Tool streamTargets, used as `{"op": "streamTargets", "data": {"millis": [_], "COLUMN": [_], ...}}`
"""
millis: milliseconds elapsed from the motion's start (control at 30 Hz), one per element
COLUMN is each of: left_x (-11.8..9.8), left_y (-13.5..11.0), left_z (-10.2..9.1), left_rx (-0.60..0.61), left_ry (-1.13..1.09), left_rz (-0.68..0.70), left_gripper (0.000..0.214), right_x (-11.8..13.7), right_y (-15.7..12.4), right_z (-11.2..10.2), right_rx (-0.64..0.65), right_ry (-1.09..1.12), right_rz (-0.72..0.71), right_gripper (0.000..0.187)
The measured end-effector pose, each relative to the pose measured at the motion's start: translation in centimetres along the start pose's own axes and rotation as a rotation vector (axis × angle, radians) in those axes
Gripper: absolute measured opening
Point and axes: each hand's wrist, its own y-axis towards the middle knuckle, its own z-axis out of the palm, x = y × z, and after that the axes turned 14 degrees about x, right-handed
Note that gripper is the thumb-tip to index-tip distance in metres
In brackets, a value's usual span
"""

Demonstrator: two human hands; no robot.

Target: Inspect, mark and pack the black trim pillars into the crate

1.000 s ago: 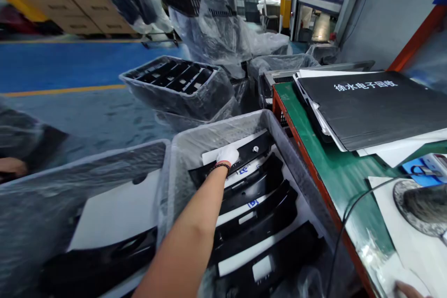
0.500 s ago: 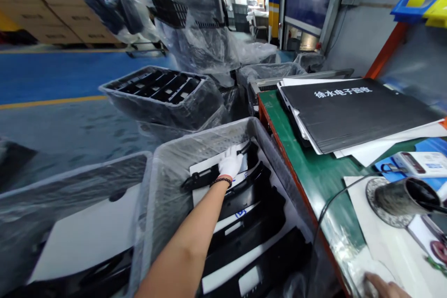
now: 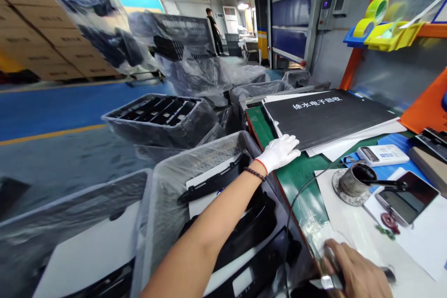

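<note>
My left hand (image 3: 280,152), in a white glove, is open with its fingers stretched out. It is over the green tabletop's edge, by the corner of a large black sheet (image 3: 328,118) with white lettering; whether it touches the sheet I cannot tell. Below my left arm, a plastic-lined crate (image 3: 167,195) holds long black plastic parts (image 3: 213,184) layered with white sheets. At the bottom right, my bare right hand (image 3: 359,270) is closed around a tool (image 3: 326,282) with a shiny metal end and a dark handle. Its exact kind is unclear.
Left stands another lined crate (image 3: 146,205) with a white sheet and black part. Farther back is a filled crate (image 3: 195,121). On the green table (image 3: 296,191) are a metal cup (image 3: 352,184), a phone-like device (image 3: 408,195) and a cable (image 3: 293,200). A person (image 3: 213,32) stands far off.
My left hand has left the black parts in the crate and moved right to the table edge. My right hand has moved left and now shows a tool. The view has turned right.
</note>
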Motion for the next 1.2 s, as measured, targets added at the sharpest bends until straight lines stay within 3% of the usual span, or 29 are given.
{"op": "streamTargets", "data": {"millis": [133,233,333,400,433,467,533,633,700,833,900,1000,1200], "left_x": [-1.8,-3.8,-5.1,-5.2,-5.0,-4.7,-3.9,-3.7,-4.7,-7.4,-8.2,-8.7,-10.6], "left_y": [0.5,-0.8,-4.2,-6.7,-7.6,-8.3,-9.1,-10.1,-11.5,-15.7,-17.6,-19.3,-20.0], "left_z": [-1.2,-4.0,-7.2,-8.5,-8.7,-8.7,-8.6,-9.3,-10.6,-12.3,-11.5,-7.4,6.9], "left_rx": [0.001,-0.054,-0.292,-0.459,-0.483,-0.454,-0.28,-0.055,0.001,0.028,0.009,0.032,0.185], "left_ry": [0.075,0.12,0.066,-0.05,-0.119,-0.18,-0.227,-0.108,0.075,0.362,0.388,0.387,0.252], "left_rz": [-0.027,-0.027,0.034,0.096,0.125,0.145,0.147,0.063,-0.061,-0.381,-0.511,-0.69,-0.853], "left_gripper": [0.023,0.028,0.027,0.035,0.043,0.047,0.05,0.061,0.063,0.048,0.042,0.042,0.041], "right_x": [-0.2,0.0,0.2,0.2,0.1,0.1,-0.1,-0.6,-0.9,-1.9,-2.1,-1.9,-1.8], "right_y": [0.1,0.1,0.0,0.1,0.1,0.0,-0.1,-0.4,-0.7,-0.8,-0.7,-0.6,-1.2], "right_z": [-0.1,0.3,0.9,1.2,1.3,1.4,1.7,2.2,2.6,3.3,3.4,3.3,2.7], "right_rx": [-0.001,-0.009,-0.021,-0.044,-0.063,-0.082,-0.111,-0.154,-0.178,-0.14,-0.106,-0.058,0.001], "right_ry": [0.044,0.056,0.075,0.079,0.074,0.07,0.056,0.013,-0.032,-0.07,-0.081,-0.146,-0.238], "right_rz": [-0.017,0.008,0.05,0.042,0.033,0.023,0.002,-0.03,-0.049,-0.054,-0.066,-0.03,0.031], "right_gripper": [0.015,0.015,0.014,0.013,0.012,0.011,0.012,0.019,0.023,0.029,0.032,0.031,0.024]}}
